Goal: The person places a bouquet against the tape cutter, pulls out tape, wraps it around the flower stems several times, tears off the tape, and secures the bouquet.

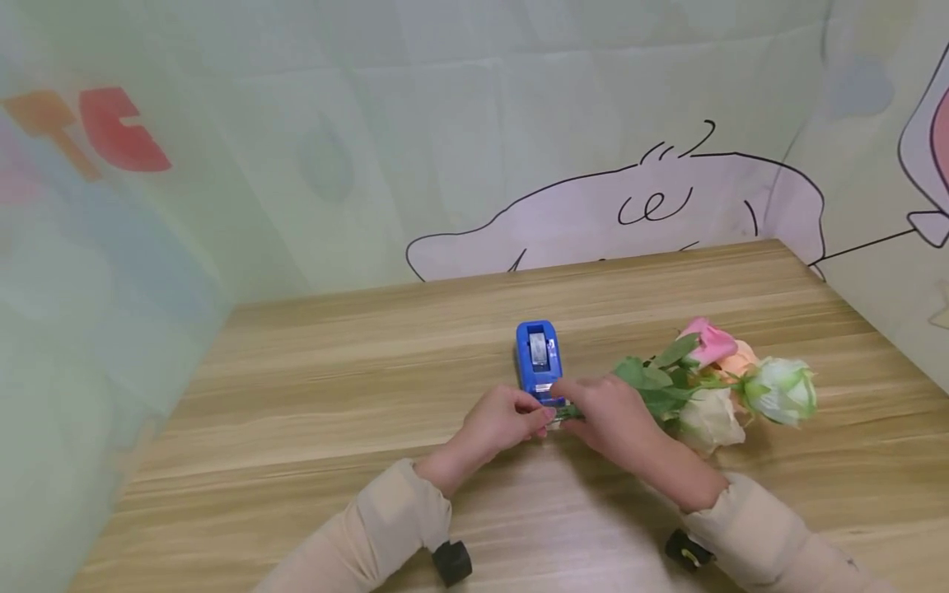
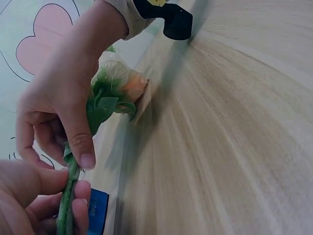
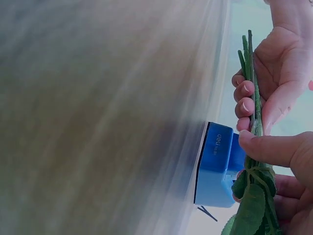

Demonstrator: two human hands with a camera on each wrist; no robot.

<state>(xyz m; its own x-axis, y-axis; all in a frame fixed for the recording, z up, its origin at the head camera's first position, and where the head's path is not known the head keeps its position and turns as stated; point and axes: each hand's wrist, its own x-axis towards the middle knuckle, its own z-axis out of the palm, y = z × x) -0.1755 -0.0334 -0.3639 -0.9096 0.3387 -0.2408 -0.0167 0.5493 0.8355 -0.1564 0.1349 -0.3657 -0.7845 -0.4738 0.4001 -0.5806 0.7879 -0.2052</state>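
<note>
A bunch of artificial-looking roses, pink, peach, cream (image 1: 710, 420) and pale green-white (image 1: 780, 390), lies across the table with its heads to the right. My left hand (image 1: 506, 418) pinches the green stems (image 3: 249, 73) near their cut ends, thumb against fingers. Closer to the leaves, my right hand (image 1: 611, 416) grips the same stems between thumb and fingers. A shiny patch shows on the stems between the hands; whether it is tape cannot be told. Just beyond the fingertips stands a blue tape dispenser (image 1: 539, 358) with a clear roll.
The wood-grain table (image 1: 334, 395) runs back to a printed cloth wall (image 1: 460, 123) with cartoon drawings. Black wrist devices (image 1: 452, 563) hang below both sleeves, close to the tabletop.
</note>
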